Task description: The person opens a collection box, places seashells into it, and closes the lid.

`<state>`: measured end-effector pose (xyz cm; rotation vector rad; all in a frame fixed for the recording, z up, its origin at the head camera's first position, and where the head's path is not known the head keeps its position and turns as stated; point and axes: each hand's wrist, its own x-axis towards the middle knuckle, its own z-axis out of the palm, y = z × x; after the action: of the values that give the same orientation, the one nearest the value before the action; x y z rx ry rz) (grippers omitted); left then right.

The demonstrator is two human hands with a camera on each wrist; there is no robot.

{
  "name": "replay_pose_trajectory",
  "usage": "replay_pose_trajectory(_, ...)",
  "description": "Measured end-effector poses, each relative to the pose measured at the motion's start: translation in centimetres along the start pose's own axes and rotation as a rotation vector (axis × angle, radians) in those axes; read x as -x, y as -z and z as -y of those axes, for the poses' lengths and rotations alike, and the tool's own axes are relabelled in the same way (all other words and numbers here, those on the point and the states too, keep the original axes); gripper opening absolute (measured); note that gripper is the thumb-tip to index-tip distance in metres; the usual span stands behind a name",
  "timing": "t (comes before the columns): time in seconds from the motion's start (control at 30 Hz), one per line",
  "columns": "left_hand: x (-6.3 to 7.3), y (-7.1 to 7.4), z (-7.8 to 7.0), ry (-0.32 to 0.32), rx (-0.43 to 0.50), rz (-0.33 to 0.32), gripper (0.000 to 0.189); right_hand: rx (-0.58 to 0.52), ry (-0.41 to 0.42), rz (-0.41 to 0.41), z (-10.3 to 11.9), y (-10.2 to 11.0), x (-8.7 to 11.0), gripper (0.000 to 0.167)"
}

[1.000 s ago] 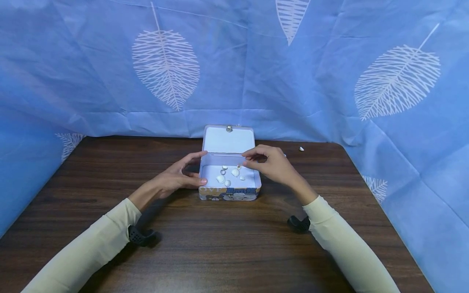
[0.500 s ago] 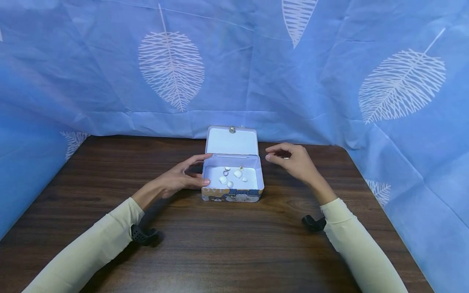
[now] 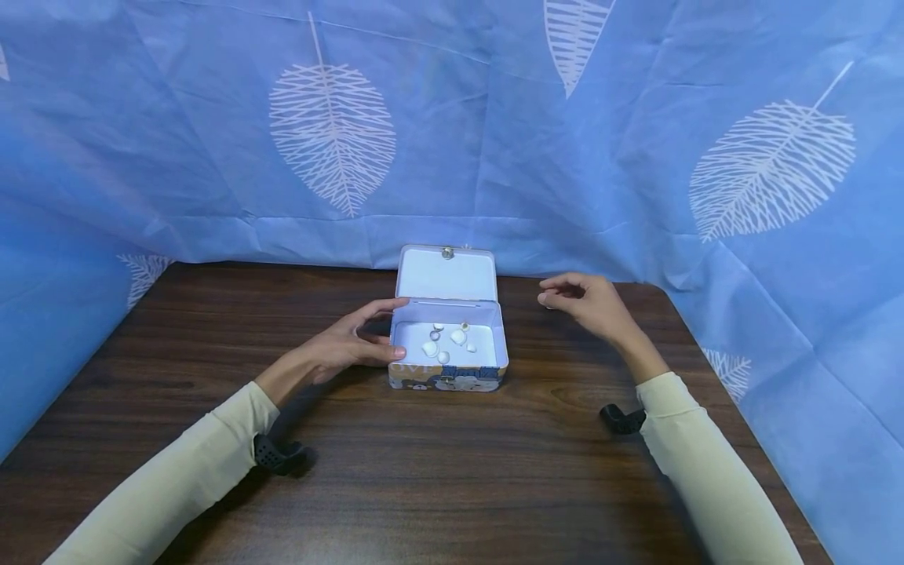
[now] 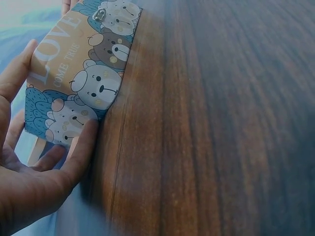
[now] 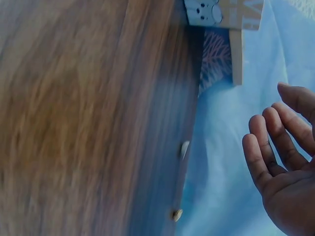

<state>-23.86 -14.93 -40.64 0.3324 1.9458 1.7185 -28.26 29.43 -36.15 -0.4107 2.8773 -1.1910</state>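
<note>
A small tin box stands on the table with its lid raised at the back. Several small white seashells lie on its white floor. My left hand holds the box's left end between thumb and fingers. In the left wrist view, the box front shows cartoon bears and the word LOVE, with a fingertip against one corner. Away to the right of the box, my right hand hovers over the table, fingers loosely bent. Nothing shows between those fingers in the right wrist view.
Two small shells, one whitish and one tan, lie near the table's back edge in the right wrist view. A blue curtain with white leaf prints hangs behind the dark wooden table.
My right hand has moved from above the box's right side out to the right over the table. The left hand stays at the box's left end.
</note>
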Motion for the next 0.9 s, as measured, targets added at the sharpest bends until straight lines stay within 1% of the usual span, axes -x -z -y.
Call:
replay_pose_trajectory(0.27,0.0,-0.1,-0.1,0.001,-0.001,-0.006,0.092,0.102,-0.038,0.011,-1.7,0.4,-0.5,0.045)
replay_pose_trajectory(0.47,0.0,-0.2,-0.1,-0.001,0.004,-0.008,0.093,0.108,-0.106,0.051,-2.7,0.3,-1.0,0.051)
replay_pose_trajectory(0.67,-0.1,-0.2,-0.1,0.000,-0.012,-0.015,0.093,0.101,-0.180,0.091,-3.7,0.0,-1.8,0.051)
replay_pose_trajectory(0.9,-0.2,-0.2,-0.1,-0.007,-0.021,-0.009,0.093,0.096,-0.226,0.127,-4.0,-0.2,-2.8,0.055)
